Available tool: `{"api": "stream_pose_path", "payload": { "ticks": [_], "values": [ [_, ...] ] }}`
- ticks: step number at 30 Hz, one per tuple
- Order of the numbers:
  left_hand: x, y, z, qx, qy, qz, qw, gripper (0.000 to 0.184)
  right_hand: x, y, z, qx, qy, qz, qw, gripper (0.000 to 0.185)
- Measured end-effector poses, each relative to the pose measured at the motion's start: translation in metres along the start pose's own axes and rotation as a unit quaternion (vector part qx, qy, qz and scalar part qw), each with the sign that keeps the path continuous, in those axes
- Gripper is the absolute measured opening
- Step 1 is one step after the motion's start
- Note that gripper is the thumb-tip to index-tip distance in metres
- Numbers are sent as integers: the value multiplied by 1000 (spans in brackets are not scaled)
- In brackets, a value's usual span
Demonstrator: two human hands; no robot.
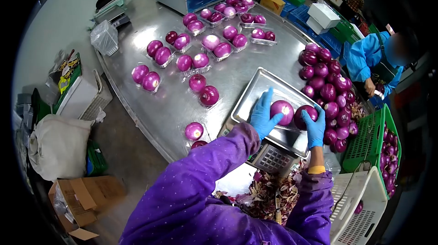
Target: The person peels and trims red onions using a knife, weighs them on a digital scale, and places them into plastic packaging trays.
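A kitchen scale with a steel pan (248, 91) and a keypad (273, 159) stands at the table's near edge. Two peeled red onions sit over its pan, apparently in a clear plastic tray. My left hand (263, 117), in a blue glove, has its fingers stretched along the left side of that tray, its thumb against the left onion (282, 112). Gloved alike, my right hand (315, 131) curls around the right onion (305, 116). Left of the scale, more onions (209, 95) rest in pairs in clear trays.
A large heap of red onions (328, 92) lies right of the scale. Beyond it works a person in a blue jacket (365, 60). A green crate (365, 140) and a white crate (353, 208) stand at right. Onion skins (278, 190) fill the space below the scale.
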State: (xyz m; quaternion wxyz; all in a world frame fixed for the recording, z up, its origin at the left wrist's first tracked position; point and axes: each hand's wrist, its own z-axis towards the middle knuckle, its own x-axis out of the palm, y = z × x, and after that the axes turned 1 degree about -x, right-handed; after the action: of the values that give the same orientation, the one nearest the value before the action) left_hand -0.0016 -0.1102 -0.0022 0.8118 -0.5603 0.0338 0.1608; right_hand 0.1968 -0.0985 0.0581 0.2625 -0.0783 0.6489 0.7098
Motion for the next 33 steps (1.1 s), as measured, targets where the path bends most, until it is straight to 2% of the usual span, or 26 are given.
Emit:
{"api": "stream_pose_path", "payload": {
  "ticks": [2, 3, 6, 7, 9, 11, 13, 14, 16, 18, 19, 20, 22, 23, 25, 27, 28, 29, 30, 31, 33],
  "values": [
    [-9, -31, 7, 29, 114, 185, 976, 92, 0, 1, 0, -33, -14, -61, 997, 64],
    [-10, -39, 13, 47, 168, 245, 954, 87, 0, 2, 0, -39, -12, -83, 996, 64],
    [-8, -38, 39, -17, 261, 244, 934, 80, 1, 2, 6, -48, -15, -131, 990, 61],
    [-6, -24, 41, -1, 229, 128, 965, 74, -1, -1, 8, -40, -21, -138, 989, 60],
    [-2, -14, 33, 12, 189, 87, 978, 73, 0, 3, 7, -40, -50, -178, 982, 57],
    [0, -13, 25, 28, 123, 63, 990, 75, 14, 1, 5, -117, -35, -277, 953, 55],
    [1, -7, 23, 16, 117, 28, 993, 75, 23, 2, 3, -150, -31, -324, 934, 53],
    [1, -5, 24, 12, 113, 10, 993, 75, 17, 3, 6, -118, 18, -266, 956, 55],
    [-3, -11, 22, -29, 105, 8, 994, 80, 4, -32, 21, -62, 51, -48, 996, 61],
    [0, -13, 18, -78, 61, -10, 995, 82, -3, -35, 14, 77, 30, 112, 990, 74],
    [5, -11, 16, -88, 60, 50, 993, 86, -1, -33, 12, 89, 56, 104, 989, 75],
    [11, 6, 19, -78, 100, -90, 988, 83, 0, -31, 7, 104, 81, 95, 987, 75],
    [5, 19, 18, -63, 40, -132, 988, 77, 9, -13, 4, 90, 93, 116, 985, 71],
    [-20, 7, 20, -114, 51, -181, 975, 73, 18, 13, -4, 84, 104, 122, 984, 71],
    [-78, -15, 18, -113, 13, -226, 967, 67, 48, 72, -28, 77, 142, 138, 977, 71],
    [-142, -13, 13, -149, -27, -202, 968, 62, 88, 111, -48, 69, 211, 170, 960, 73],
    [-171, 13, 10, -81, -60, -137, 985, 61, 111, 127, -57, 61, 253, 193, 946, 74],
    [-200, 20, 5, -98, -95, -178, 974, 56, 137, 137, -66, 54, 286, 207, 934, 76],
    [-227, 33, -3, -95, -127, -166, 973, 54, 163, 143, -74, 45, 318, 222, 921, 77],
    [-256, 46, -11, -139, -143, -141, 970, 54, 194, 140, -80, 44, 341, 234, 909, 77],
    [-296, 82, -30, -141, -196, -144, 960, 53, 253, 128, -93, 43, 378, 247, 891, 78]
  ]
}}
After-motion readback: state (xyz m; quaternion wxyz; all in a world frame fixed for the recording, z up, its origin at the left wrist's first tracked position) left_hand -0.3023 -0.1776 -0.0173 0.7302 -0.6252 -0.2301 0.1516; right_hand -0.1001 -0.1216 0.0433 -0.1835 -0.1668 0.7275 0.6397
